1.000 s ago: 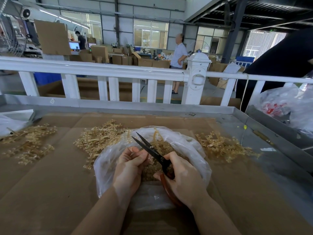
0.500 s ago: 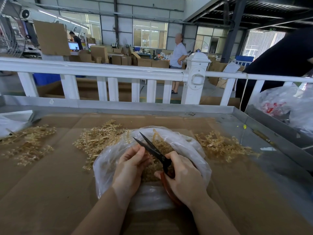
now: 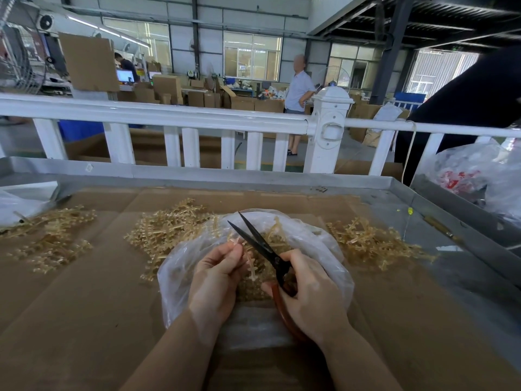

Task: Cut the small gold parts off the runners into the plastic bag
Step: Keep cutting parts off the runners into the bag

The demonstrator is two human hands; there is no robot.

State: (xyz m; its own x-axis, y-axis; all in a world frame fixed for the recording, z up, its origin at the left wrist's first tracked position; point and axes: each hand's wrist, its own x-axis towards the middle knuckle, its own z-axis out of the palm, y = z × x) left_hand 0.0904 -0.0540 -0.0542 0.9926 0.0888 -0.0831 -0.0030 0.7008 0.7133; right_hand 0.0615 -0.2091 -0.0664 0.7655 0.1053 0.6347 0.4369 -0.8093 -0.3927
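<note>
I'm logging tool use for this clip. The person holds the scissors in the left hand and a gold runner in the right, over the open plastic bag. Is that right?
The hands are swapped. In the head view the right hand grips the scissors, blades open, and the left hand pinches the gold runner. Both are over the open plastic bag, as you said.

Plastic bag (image 3: 324, 249): middle of the cardboard sheet (image 3: 84, 306), open, cut parts inside.
Hands: above the bag, left hand (image 3: 217, 280) beside right hand (image 3: 310, 289).
Scissors (image 3: 259, 244): in the right hand, blades pointing away.
Runner (image 3: 251, 263): in the left hand.
Runner piles (image 3: 169, 230): left, behind and right of the bag.
Railing (image 3: 197, 119): behind the table.
</note>
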